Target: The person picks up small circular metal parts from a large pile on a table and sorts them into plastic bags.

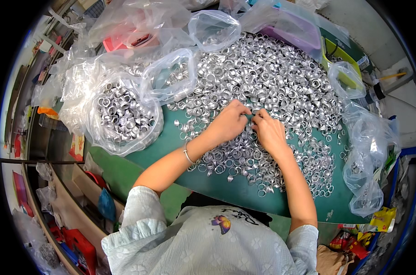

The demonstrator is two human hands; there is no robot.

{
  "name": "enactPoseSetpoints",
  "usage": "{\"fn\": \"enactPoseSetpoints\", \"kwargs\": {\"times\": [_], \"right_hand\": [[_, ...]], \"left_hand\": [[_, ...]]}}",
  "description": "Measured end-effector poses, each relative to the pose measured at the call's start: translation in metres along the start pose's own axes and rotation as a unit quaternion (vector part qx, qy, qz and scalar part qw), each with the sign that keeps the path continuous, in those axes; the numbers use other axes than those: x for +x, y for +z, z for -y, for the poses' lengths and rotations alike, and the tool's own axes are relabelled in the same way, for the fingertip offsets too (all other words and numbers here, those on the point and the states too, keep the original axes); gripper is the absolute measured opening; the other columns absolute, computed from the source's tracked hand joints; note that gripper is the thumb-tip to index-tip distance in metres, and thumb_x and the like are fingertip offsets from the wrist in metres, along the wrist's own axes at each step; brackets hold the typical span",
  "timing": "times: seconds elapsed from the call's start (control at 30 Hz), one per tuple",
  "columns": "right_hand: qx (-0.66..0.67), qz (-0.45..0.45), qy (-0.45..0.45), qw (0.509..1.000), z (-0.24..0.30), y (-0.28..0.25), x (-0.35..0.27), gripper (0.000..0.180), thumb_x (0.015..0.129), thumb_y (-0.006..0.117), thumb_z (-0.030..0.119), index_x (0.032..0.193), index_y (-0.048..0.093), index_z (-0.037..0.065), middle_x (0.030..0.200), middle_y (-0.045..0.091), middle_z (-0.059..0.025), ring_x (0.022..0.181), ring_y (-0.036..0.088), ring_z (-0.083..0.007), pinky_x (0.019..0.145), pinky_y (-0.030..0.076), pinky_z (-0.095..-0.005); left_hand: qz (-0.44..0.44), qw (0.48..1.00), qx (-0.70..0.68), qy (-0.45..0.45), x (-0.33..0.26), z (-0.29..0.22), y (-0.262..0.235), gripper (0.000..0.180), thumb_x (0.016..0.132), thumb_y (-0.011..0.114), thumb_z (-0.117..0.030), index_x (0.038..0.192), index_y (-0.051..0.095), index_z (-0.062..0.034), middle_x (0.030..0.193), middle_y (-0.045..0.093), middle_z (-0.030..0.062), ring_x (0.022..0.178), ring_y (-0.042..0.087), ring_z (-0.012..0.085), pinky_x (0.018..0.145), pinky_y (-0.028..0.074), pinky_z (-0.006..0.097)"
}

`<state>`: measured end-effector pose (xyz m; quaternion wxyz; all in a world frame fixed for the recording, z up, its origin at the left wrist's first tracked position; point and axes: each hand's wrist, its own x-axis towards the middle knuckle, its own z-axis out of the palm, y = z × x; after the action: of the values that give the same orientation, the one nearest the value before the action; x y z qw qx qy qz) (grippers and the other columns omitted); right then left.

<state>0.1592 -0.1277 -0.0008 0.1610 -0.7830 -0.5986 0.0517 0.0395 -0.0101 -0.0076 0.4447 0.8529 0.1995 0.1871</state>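
Note:
A broad heap of loose silver metal rings covers much of the green tabletop. My left hand and my right hand meet over the heap's near part, their fingertips a small gap apart. Both hands have thumb and fingers bent together in a pinch. Whatever lies between the fingertips is too small and hidden to make out. Below my hands spreads a nearer batch of rings. To the left of my left hand, an open clear plastic bag holds many more rings.
Two more open clear bags stand along the heap's left and far side. A purple bin and a yellow-green bin line the far right edge. Crumpled clear bags lie at right. Shelving stands at left.

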Motion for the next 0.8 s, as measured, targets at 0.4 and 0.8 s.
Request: {"fn": "enactPoseSetpoints", "kwargs": {"times": [0.4,0.8], "right_hand": [[0.585,-0.008,0.151,0.797,-0.038,-0.021,-0.021,0.011,0.088,0.059,0.017,0.092,0.057,0.007,0.084,0.057,-0.005,0.052,0.051,-0.014,0.043,0.037,-0.0258],[0.057,-0.114,0.06,0.99,-0.016,0.0,0.025,0.018,0.074,0.066,0.012,0.092,0.068,0.01,0.088,0.065,-0.0128,0.069,0.063,-0.0314,0.062,0.05,-0.0396]], "left_hand": [[0.031,0.996,-0.076,0.036,0.004,0.007,-0.007,0.007,0.078,0.059,-0.001,0.084,0.057,-0.0024,0.097,0.056,0.0105,0.073,0.052,0.0215,0.06,0.043,0.03],[-0.094,0.984,0.121,0.085,0.012,0.014,0.003,0.024,0.083,0.056,-0.014,0.103,0.06,-0.002,0.064,0.062,0.0117,0.055,0.061,0.0207,0.049,0.046,0.034]]}}
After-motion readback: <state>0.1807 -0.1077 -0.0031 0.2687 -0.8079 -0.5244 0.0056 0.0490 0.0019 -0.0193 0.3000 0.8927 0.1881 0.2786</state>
